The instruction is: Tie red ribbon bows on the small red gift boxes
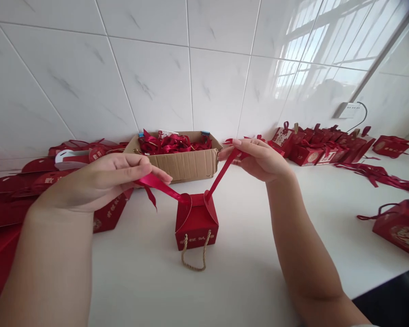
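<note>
A small red gift box [197, 218] stands upright on the white counter in front of me. A gold rope handle [193, 269] hangs from its near side. Red ribbon [162, 185] runs through the box's top flaps, one end to each side. Pinched in my left hand [122, 175], up and left of the box, is one end, with its tail dangling below the fingers. My right hand [259, 156] grips the other end between thumb and fingers, above and right of the box. Both lengths are drawn out in a V.
Behind the gift box, a cardboard box [187, 167] holds red ribbons [172, 144]. Red boxes and flat pieces [111, 211] crowd the left. Several finished-looking red boxes [306, 154] line the back right, near loose ribbons [378, 175] and a larger red box [400, 227]. A tiled wall rises behind.
</note>
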A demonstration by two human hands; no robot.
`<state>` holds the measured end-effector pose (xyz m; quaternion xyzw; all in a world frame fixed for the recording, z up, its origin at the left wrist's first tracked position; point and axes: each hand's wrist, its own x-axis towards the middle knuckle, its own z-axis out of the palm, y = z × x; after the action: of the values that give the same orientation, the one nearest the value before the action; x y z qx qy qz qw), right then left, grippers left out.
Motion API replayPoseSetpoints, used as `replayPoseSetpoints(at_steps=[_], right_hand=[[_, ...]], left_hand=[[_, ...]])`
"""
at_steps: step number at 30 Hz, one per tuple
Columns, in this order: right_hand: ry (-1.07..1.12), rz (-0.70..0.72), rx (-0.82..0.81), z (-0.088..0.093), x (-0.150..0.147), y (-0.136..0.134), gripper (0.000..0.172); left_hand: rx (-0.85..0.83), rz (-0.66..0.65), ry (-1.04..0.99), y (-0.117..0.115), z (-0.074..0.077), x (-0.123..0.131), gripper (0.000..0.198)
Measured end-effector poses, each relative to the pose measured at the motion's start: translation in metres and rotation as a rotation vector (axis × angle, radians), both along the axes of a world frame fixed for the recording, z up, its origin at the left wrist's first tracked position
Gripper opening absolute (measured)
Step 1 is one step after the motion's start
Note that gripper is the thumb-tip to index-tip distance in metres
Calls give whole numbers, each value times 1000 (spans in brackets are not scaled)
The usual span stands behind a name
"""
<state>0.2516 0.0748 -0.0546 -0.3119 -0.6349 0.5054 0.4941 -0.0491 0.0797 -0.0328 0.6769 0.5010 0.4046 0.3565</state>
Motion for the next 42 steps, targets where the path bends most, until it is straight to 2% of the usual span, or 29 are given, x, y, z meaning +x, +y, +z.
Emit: replayPoseSetpoints(at_steps=[4, 6, 10, 13, 15, 18, 21, 29, 35, 42], right_hand=[[80, 19, -4, -3, -12, 2, 25], [103, 2, 5, -4, -15, 2, 26], [41, -55, 48, 0, -18, -1, 48], [-20, -62, 70, 3, -22, -4, 66], [-19, -57, 100, 4, -24, -5, 73], [12, -31, 149, 1, -26, -4, 68], [26, -1, 194, -3, -27, -4, 57], [-83, -81, 221, -4, -27, -9, 52], [-91, -115, 255, 0, -24, -14, 56], [-67, -88, 292, 4, -22, -22, 52]], left_hand=[[6, -8, -157, -2, -2, 8, 38], [-11, -59, -241, -3, -4, 15, 36], [-87, -255, -423, -5, -4, 25, 28], [-126, -266, -502, -8, 1, 28, 27], [-153, -255, -534, -12, 4, 27, 27], [-187, -295, -618, -16, 7, 25, 25], [-105, -351, -707, -17, 8, 24, 21], [109, -287, -555, -24, 8, 26, 25], [269, -243, -518, -34, 8, 31, 29], [610, -2, -286, -41, 5, 34, 31]])
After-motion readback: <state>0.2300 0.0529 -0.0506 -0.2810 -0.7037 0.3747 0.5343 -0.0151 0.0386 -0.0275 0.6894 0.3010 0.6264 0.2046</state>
